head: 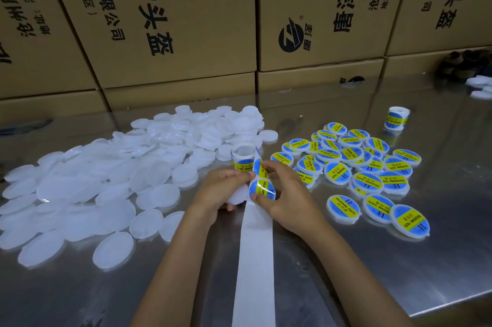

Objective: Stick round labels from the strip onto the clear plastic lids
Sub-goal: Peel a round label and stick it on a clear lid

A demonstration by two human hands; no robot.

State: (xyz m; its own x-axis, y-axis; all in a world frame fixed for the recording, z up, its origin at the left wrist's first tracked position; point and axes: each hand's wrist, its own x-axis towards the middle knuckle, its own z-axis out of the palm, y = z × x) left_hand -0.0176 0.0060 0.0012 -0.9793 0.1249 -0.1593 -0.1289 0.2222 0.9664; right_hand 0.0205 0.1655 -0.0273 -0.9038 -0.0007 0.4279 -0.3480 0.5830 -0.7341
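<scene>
While our left hand (222, 188) curls round a clear lid (235, 197) held just above the steel table (372, 260), our right hand (286, 197) pinches the round label (262, 189) w/ thumb and fingertips, right at the point where it sits on the strip (257, 260). We can't tell if the label is already pressed onto the lid or only half peeled; the fingers cover the edge. The label roll (243, 157) stands just behind both hands, and the bare backing runs from them toward us and out of frame.

Unlabelled lids (106, 180) lie heaped on the left, finished labelled lids (359, 167) piled on the right, a spare roll (396, 117) further back, cardboard boxes (173, 20) behind all of it. By our read we're well short of halfway, since the plain heap looks far bigger.

Risks from here, as we judge them:
- Label goes on off-centre, b/c the lid is mostly hidden under our fingers and we're aligning by feel.
- Wrinkle or bubble if one side sticks before the rest is smoothed down.
- Label folds onto itself or grabs a fingertip while it's free of the backing.
- Roll tips or rolls away if we tug the strip; it's standing loose.
- Slack backing drags into the labelled pile nearby.
</scene>
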